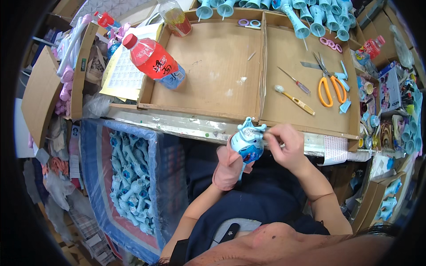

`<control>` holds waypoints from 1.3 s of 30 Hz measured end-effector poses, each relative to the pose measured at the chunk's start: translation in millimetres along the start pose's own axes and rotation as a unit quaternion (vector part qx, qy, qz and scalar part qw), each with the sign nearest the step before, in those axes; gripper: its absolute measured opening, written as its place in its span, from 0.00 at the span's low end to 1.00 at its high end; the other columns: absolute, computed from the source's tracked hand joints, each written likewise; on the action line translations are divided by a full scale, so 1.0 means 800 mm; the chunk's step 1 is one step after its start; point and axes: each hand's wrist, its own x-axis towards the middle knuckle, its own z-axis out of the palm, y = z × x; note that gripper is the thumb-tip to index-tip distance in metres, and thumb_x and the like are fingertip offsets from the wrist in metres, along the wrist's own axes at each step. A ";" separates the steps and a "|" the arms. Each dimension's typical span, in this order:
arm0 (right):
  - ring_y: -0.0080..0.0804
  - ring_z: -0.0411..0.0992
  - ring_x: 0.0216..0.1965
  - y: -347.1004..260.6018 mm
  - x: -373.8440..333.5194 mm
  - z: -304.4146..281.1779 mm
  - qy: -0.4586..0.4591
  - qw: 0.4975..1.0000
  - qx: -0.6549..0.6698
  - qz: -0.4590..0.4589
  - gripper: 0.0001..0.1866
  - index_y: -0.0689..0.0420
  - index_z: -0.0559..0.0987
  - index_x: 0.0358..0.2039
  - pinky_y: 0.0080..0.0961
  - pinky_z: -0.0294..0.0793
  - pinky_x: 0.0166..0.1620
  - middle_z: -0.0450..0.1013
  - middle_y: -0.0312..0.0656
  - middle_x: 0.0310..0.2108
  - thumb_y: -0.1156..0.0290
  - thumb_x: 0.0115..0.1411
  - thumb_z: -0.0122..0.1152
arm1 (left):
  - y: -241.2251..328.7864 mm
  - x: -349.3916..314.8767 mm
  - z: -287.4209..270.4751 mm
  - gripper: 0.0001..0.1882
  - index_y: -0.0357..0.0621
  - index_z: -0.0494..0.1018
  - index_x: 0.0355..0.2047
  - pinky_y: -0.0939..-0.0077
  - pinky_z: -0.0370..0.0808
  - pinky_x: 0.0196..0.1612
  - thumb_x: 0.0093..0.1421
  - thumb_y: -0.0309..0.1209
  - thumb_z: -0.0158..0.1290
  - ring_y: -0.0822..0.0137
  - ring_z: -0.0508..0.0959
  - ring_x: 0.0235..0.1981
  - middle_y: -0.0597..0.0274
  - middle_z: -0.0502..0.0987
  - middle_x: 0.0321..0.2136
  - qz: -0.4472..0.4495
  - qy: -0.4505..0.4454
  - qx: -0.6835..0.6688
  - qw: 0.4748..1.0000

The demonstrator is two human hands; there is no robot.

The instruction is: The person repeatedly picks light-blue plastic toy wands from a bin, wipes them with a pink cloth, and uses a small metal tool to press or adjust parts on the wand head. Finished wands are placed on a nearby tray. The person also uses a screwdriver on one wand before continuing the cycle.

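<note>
A light-blue plastic toy wand (249,141) with a crown-shaped top and a shiny darker-blue round part is held upright in front of me, by the table's near edge. My left hand (227,169), in a pink glove, is closed around it from the left and below. On the other side my right hand (286,145) is bare, its fingers curled into a pinch right at the toy's edge. Whatever those fingertips grip is too small or hidden to make out. Part of the toy's handle shows below the glove.
Two shallow cardboard trays (208,107) cover the table; the right one bears orange-handled scissors (330,84), a screwdriver (301,85) and a brush (295,100). A red-labelled bottle (155,62) stands left. Blue toy pieces fill a plastic-lined bin (133,186) at lower left; more lie beyond (299,29).
</note>
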 end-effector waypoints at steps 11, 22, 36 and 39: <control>0.34 0.71 0.18 0.001 0.014 -0.016 -0.030 0.997 -0.013 -0.071 0.05 0.56 0.79 0.26 0.27 0.70 0.23 0.73 0.38 0.21 0.74 0.51 0.69 | 0.009 -0.003 0.005 0.30 0.39 0.58 0.60 0.64 0.81 0.24 0.60 0.39 0.52 0.62 0.80 0.33 0.54 0.75 0.43 0.069 -0.011 0.077 0.995; 0.34 0.73 0.20 0.006 0.020 -0.023 -0.059 0.996 -0.037 -0.056 0.05 0.56 0.79 0.26 0.26 0.71 0.23 0.75 0.38 0.22 0.74 0.52 0.68 | 0.005 -0.001 0.007 0.34 0.37 0.57 0.60 0.71 0.81 0.28 0.58 0.36 0.58 0.66 0.79 0.35 0.56 0.74 0.43 0.015 0.008 0.033 0.999; 0.30 0.69 0.16 0.005 0.021 -0.025 -0.055 0.996 -0.012 -0.071 0.06 0.58 0.78 0.26 0.24 0.66 0.20 0.72 0.39 0.20 0.79 0.50 0.69 | -0.020 0.008 -0.003 0.31 0.40 0.59 0.59 0.74 0.79 0.22 0.63 0.44 0.53 0.66 0.80 0.28 0.57 0.76 0.37 0.160 -0.036 0.168 0.972; 0.31 0.69 0.16 0.004 0.021 -0.025 -0.047 0.994 -0.058 -0.078 0.06 0.57 0.78 0.25 0.24 0.66 0.20 0.72 0.39 0.20 0.79 0.49 0.69 | -0.014 0.006 0.001 0.30 0.40 0.60 0.58 0.74 0.79 0.23 0.63 0.44 0.54 0.66 0.80 0.28 0.58 0.77 0.36 0.102 -0.018 0.158 0.982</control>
